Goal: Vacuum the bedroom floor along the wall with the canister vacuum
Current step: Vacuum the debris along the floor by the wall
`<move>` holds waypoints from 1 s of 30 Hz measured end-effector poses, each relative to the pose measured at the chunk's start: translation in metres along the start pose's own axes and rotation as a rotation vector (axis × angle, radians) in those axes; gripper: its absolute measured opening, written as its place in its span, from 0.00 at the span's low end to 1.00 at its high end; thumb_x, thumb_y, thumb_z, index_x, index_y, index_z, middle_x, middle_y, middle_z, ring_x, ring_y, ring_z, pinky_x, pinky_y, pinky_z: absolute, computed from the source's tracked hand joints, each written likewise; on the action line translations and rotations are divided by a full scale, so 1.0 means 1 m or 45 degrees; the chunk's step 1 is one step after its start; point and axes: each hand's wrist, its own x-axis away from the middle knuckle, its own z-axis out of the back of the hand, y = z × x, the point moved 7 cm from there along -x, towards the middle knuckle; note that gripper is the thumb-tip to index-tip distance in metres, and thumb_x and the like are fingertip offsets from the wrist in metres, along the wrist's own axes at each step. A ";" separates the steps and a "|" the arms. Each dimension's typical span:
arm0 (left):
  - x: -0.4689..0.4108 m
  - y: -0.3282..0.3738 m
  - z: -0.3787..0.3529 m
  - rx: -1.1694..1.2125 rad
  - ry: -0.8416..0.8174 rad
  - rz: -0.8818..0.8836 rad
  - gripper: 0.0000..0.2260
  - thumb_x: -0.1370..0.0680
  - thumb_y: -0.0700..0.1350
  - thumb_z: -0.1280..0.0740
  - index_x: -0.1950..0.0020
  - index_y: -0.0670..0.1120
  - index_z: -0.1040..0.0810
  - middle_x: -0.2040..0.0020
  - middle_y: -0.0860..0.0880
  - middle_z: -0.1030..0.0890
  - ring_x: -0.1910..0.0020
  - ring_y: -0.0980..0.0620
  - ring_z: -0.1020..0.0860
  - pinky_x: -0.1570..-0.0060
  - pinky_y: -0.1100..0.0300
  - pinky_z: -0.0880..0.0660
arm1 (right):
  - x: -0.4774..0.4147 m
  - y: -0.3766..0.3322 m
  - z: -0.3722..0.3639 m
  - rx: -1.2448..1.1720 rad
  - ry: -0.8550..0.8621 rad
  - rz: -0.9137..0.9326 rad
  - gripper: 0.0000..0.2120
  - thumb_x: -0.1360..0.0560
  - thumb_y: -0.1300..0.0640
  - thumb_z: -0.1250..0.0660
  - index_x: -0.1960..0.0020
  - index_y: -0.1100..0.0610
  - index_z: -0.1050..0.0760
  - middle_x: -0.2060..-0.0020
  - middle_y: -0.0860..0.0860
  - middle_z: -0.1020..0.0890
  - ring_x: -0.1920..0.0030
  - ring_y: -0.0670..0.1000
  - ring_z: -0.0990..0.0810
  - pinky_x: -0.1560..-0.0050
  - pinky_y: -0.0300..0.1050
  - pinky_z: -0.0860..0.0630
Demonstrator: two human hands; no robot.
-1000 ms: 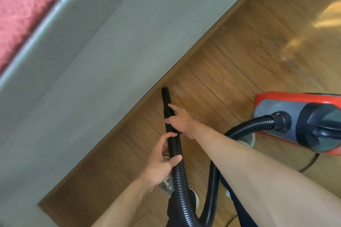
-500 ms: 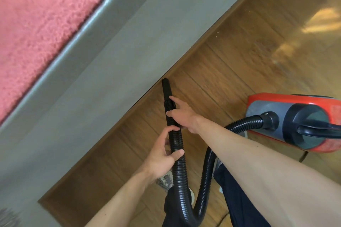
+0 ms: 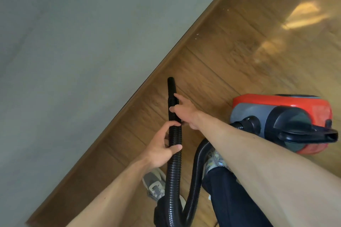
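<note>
your left hand [image 3: 160, 150] is wrapped around the ribbed black hose [image 3: 174, 171], thumb across its front. your right hand [image 3: 184, 112] grasps the same hose further up, forefinger stretched along it toward the smooth nozzle [image 3: 171, 84]. the nozzle tip sits close to the edge of the floor [image 3: 239, 51], by the grey wall [image 3: 73, 61]. the red and grey canister vacuum [image 3: 276, 116] rests on the floor to your right, with the hose plugged into it.

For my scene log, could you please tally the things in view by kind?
Hands: 2, left hand and right hand
Shoes: 2, grey shoe and patterned shoe
Canister vacuum: 1
Hose: 1
Total: 6
</note>
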 end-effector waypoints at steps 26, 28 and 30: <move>-0.090 0.137 -0.109 -0.545 -0.402 -0.057 0.22 0.21 0.41 0.32 0.32 0.61 0.31 0.43 0.48 0.23 0.43 0.47 0.23 0.39 0.48 0.23 | 0.015 0.005 0.206 -0.513 0.512 -0.033 0.30 0.20 0.64 0.38 0.23 0.43 0.39 0.36 0.55 0.24 0.42 0.56 0.22 0.42 0.57 0.21; -0.090 0.136 -0.102 -0.518 -0.394 -0.040 0.22 0.21 0.40 0.32 0.32 0.61 0.31 0.43 0.48 0.23 0.44 0.47 0.23 0.41 0.48 0.22 | 0.012 0.001 0.200 -0.507 0.498 -0.024 0.31 0.21 0.64 0.37 0.23 0.42 0.39 0.36 0.54 0.24 0.41 0.56 0.22 0.42 0.56 0.21; -0.087 0.132 -0.091 -0.463 -0.378 -0.026 0.22 0.20 0.39 0.33 0.32 0.59 0.31 0.45 0.51 0.24 0.45 0.49 0.22 0.42 0.49 0.21 | 0.007 -0.005 0.189 -0.461 0.465 -0.002 0.31 0.21 0.63 0.37 0.23 0.42 0.40 0.34 0.53 0.25 0.40 0.55 0.22 0.41 0.55 0.21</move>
